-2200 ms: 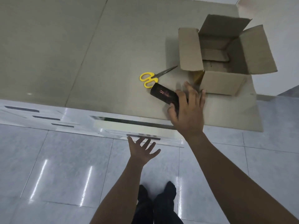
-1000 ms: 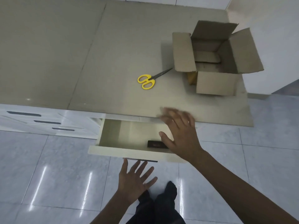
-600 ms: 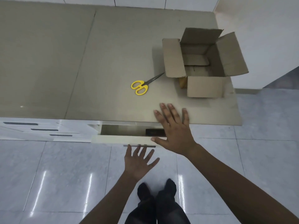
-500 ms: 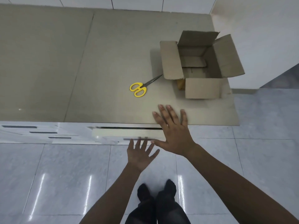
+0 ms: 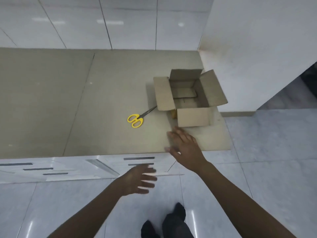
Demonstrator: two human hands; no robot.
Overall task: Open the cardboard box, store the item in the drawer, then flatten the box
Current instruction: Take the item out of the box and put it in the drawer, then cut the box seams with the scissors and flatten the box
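Note:
The cardboard box (image 5: 193,117) stands on the beige counter near its right end, all four flaps spread open and nothing visible inside. The drawer (image 5: 139,158) under the counter edge is pushed in, flush with the white cabinet front, so the dark item is hidden. My right hand (image 5: 185,148) hovers over the counter's front edge, just short of the box, fingers spread and holding nothing. My left hand (image 5: 139,179) is lower, in front of the drawer fronts, blurred, fingers apart and holding nothing.
Yellow-handled scissors (image 5: 137,119) lie on the counter (image 5: 103,100) left of the box, blades pointing under its left flap. More drawer fronts (image 5: 34,169) run along the left. A white wall (image 5: 257,48) stands right of the box. Glossy tiled floor and my feet lie below.
The dark item went from the counter into the drawer. My left hand pushed the drawer fully shut. My right hand moved up toward the box, and my head tilted up.

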